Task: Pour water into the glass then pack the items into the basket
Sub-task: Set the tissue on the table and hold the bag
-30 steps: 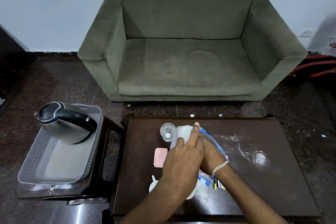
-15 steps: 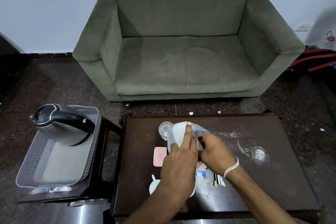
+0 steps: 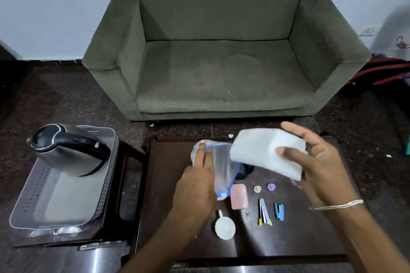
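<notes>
My left hand (image 3: 197, 186) holds a clear zip bag (image 3: 223, 166) with a blue seal, lifted above the dark table (image 3: 310, 235). My right hand (image 3: 319, 162) grips a white folded cloth (image 3: 264, 150) just right of the bag's mouth. The glass (image 3: 193, 154) is mostly hidden behind the left fingers. On the table lie a pink case (image 3: 239, 196), a white scoop cup (image 3: 224, 227), two small caps (image 3: 257, 189), a nail clipper with pens (image 3: 264, 211) and a blue stapler (image 3: 278, 211). A steel kettle (image 3: 68, 150) sits in the clear basket (image 3: 33, 206) at left.
The basket rests on a dark stool (image 3: 124, 184) left of the table. A green sofa (image 3: 221, 62) stands beyond the table on a dark speckled floor. A dark round object (image 3: 244, 172) sits behind the bag.
Both hands rose from the table. The right hand pulled the white cloth away to the right while the left lifted the zip bag, uncovering the small items beneath.
</notes>
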The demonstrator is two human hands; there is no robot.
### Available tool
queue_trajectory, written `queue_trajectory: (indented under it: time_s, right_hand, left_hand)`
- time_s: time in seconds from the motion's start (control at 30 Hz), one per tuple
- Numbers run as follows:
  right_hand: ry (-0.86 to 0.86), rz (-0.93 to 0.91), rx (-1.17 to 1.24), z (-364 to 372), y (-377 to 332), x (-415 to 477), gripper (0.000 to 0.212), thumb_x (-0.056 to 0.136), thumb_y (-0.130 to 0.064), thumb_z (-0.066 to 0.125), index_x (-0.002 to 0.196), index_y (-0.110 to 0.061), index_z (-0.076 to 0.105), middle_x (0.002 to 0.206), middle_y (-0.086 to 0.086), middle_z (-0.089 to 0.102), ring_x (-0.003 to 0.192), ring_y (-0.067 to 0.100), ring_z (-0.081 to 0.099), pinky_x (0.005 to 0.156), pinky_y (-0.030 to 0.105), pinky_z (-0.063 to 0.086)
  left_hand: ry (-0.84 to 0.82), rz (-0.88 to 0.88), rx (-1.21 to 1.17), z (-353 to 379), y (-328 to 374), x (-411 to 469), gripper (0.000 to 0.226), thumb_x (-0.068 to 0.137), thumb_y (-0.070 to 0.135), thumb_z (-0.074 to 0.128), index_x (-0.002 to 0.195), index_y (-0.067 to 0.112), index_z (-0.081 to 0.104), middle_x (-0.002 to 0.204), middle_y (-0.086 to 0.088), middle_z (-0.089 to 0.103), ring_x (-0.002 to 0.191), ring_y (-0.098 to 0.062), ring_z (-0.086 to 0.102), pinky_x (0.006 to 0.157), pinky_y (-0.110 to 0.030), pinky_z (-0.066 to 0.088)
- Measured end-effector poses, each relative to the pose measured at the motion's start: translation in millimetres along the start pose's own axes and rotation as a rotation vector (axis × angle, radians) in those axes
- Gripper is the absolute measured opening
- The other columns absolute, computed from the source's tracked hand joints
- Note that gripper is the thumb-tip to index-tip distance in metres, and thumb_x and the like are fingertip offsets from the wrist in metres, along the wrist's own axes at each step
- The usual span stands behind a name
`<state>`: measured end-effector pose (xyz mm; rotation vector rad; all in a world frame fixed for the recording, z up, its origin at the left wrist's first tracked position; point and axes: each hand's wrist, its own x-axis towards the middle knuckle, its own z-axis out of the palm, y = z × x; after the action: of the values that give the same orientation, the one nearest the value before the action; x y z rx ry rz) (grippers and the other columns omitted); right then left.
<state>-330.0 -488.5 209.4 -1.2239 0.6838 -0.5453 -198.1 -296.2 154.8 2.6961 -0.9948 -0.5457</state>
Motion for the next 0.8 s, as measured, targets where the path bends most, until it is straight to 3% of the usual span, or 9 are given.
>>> queue_trajectory:
  time_s: [0.1,0.17,0.23,0.37,0.43,0.53,0.7,0.8]
  right_hand:
    - [-0.055,0.048,0.141,-29.7,-3.8,23.6,0.064,0.071,0.004,0.074,0.13,-0.019,0.063,0.113,0.008,0.073,0.099,0.02,0.071,0.082,0.037,0.06]
    - [0.022,0.157,0.116,-43.4,14.9,45.1,0.064,0.068,0.007,0.075,0.128,-0.013,0.063,0.112,0.01,0.074,0.097,0.021,0.073,0.078,0.037,0.061]
    - [0.091,0.243,-0.058,-52.2,46.1,65.2,0.054,0.068,0.01,0.076,0.118,-0.008,0.067,0.105,0.014,0.076,0.084,0.02,0.075,0.068,0.034,0.063]
    - [0.102,0.285,-0.507,-68.2,113.1,99.7,0.028,0.073,0.007,0.079,0.097,-0.005,0.074,0.089,0.015,0.076,0.064,0.018,0.071,0.052,0.026,0.057]
    - [0.109,0.321,-0.547,-73.4,136.5,112.2,0.029,0.073,0.008,0.079,0.101,-0.001,0.074,0.089,0.017,0.074,0.065,0.023,0.069,0.053,0.032,0.058]
    - [0.086,0.346,-0.539,-75.7,157.8,122.5,0.028,0.074,0.008,0.079,0.095,-0.009,0.074,0.093,0.02,0.074,0.061,0.019,0.071,0.047,0.03,0.056]
    - [-0.004,0.39,-0.645,-79.9,173.1,124.2,0.027,0.074,0.007,0.079,0.098,-0.007,0.075,0.091,0.019,0.075,0.073,0.027,0.069,0.069,0.045,0.058]
    - [-0.056,0.391,-0.758,-80.8,172.7,129.5,0.025,0.076,0.004,0.078,0.09,-0.016,0.077,0.085,0.013,0.076,0.068,0.024,0.067,0.066,0.038,0.056]
  left_hand:
    - [-0.009,-0.055,-0.007,6.9,-14.9,0.7,0.088,0.081,0.001,0.062,0.156,0.019,0.021,0.17,0.012,-0.006,0.089,-0.032,0.064,0.065,-0.036,0.038]
    - [-0.016,-0.086,-0.017,12.0,-21.4,1.9,0.089,0.08,0.001,0.061,0.157,0.019,0.02,0.171,0.012,-0.005,0.083,-0.029,0.059,0.064,-0.035,0.039]
    - [-0.017,-0.108,-0.042,17.2,-25.9,4.0,0.091,0.08,0.0,0.061,0.158,0.02,0.019,0.171,0.014,-0.005,0.081,-0.026,0.058,0.064,-0.035,0.044]
    - [-0.042,-0.123,-0.101,27.7,-30.6,4.0,0.093,0.08,0.003,0.067,0.158,0.022,0.019,0.171,0.015,-0.006,0.097,-0.029,0.067,0.077,-0.041,0.056]
    - [-0.05,-0.125,-0.101,32.1,-33.3,2.7,0.091,0.08,0.002,0.065,0.157,0.022,0.02,0.17,0.014,-0.006,0.097,-0.03,0.068,0.077,-0.042,0.057]
    - [-0.076,-0.139,-0.1,35.5,-39.3,2.8,0.094,0.079,0.006,0.068,0.157,0.022,0.019,0.17,0.015,-0.005,0.093,-0.03,0.067,0.074,-0.04,0.055]
    - [-0.065,-0.148,-0.093,36.4,-47.3,7.9,0.093,0.078,0.006,0.066,0.157,0.022,0.02,0.17,0.018,-0.003,0.083,-0.028,0.063,0.067,-0.036,0.051]
    - [-0.053,-0.14,-0.097,34.9,-47.9,12.6,0.09,0.078,0.003,0.064,0.155,0.022,0.023,0.169,0.018,-0.002,0.082,-0.027,0.064,0.067,-0.037,0.053]
